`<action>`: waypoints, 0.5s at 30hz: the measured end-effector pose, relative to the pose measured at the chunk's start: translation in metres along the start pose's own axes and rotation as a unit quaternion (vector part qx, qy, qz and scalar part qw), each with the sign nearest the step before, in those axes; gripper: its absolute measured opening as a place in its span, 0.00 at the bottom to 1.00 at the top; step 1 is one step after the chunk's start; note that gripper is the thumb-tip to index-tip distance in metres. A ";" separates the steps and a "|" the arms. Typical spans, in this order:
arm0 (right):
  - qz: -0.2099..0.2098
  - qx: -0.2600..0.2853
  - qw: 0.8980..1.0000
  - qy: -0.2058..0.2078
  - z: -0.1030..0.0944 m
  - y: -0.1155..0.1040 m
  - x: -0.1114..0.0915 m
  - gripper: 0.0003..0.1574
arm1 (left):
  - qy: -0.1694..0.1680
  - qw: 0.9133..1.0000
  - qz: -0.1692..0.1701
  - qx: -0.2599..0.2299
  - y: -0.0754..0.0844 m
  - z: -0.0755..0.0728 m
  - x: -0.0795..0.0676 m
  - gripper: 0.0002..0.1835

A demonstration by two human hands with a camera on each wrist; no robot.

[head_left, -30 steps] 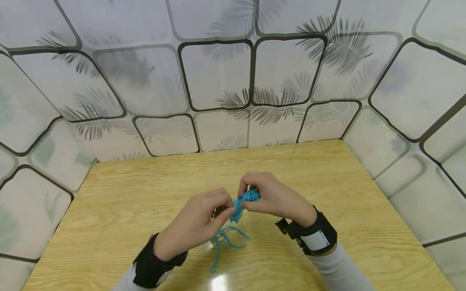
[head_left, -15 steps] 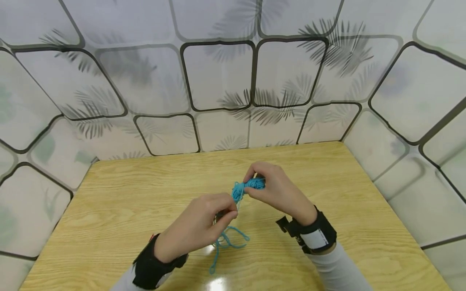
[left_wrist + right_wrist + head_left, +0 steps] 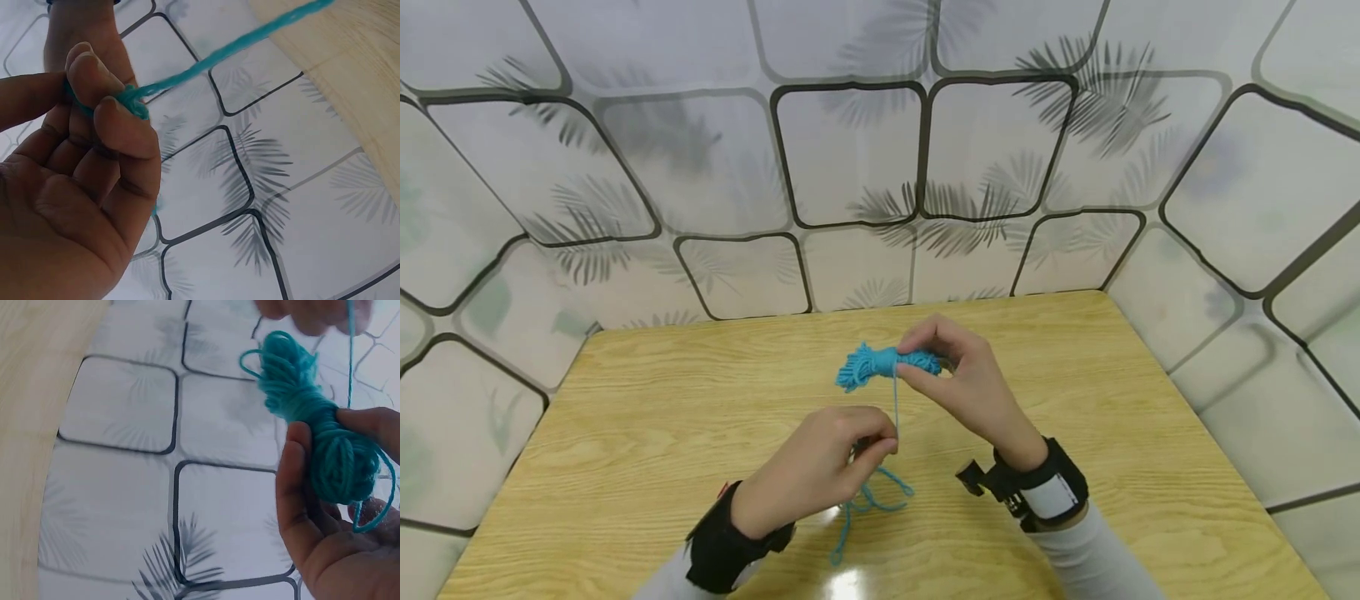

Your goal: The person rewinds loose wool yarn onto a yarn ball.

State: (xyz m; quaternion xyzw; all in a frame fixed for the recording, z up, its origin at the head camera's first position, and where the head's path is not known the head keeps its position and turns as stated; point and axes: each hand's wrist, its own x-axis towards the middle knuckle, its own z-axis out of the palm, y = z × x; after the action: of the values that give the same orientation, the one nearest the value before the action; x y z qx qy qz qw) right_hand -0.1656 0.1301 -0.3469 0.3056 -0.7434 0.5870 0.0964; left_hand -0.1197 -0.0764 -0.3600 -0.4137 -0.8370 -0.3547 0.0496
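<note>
A bundle of blue yarn (image 3: 857, 367), wound tight round its middle with loops fanning out at the ends, is held off the table by my right hand (image 3: 962, 375). In the right wrist view, thumb and fingers pinch the yarn bundle (image 3: 322, 422) near its waist. From there a taut strand (image 3: 896, 400) runs down to my left hand (image 3: 827, 454), which sits lower and to the left. The left wrist view has the left hand (image 3: 94, 175) pinching the strand (image 3: 237, 47) between thumb and fingertips. Below the left hand, a loose yarn tail (image 3: 842, 533) trails over the table.
A wood-grain table (image 3: 700, 400) lies under both hands. Behind it and at both sides stands a patterned pale curtain or wall (image 3: 850, 158) with dark outlines and leaf shapes. Black straps with cameras (image 3: 1048, 487) circle the wrists.
My right hand has moved up and away with the yarn bundle, which now lies nearly level. The left hand has stayed low, and the strand between them has lengthened and drawn straight.
</note>
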 end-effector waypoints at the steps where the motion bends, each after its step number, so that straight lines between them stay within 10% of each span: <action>1: -0.001 0.025 1.000 -0.004 -0.001 -0.002 0.000 0.10 | -0.001 1.000 -0.002 -0.001 -0.001 0.001 0.000 0.06; 8: -0.020 0.178 0.979 -0.096 -0.007 -0.009 -0.002 0.09 | -0.001 1.000 -0.003 0.009 -0.011 0.002 0.001 0.03; 15: -0.038 0.207 0.946 -0.248 -0.010 -0.011 -0.003 0.09 | 0.011 0.999 -0.034 -0.026 -0.016 -0.006 0.003 0.06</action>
State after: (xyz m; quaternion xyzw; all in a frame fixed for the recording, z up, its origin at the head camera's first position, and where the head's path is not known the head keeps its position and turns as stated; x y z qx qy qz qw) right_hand -0.1595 0.1390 -0.3365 0.4824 -0.5939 0.6297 -0.1342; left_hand -0.1343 -0.0850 -0.3637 -0.3824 -0.8404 -0.3823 0.0361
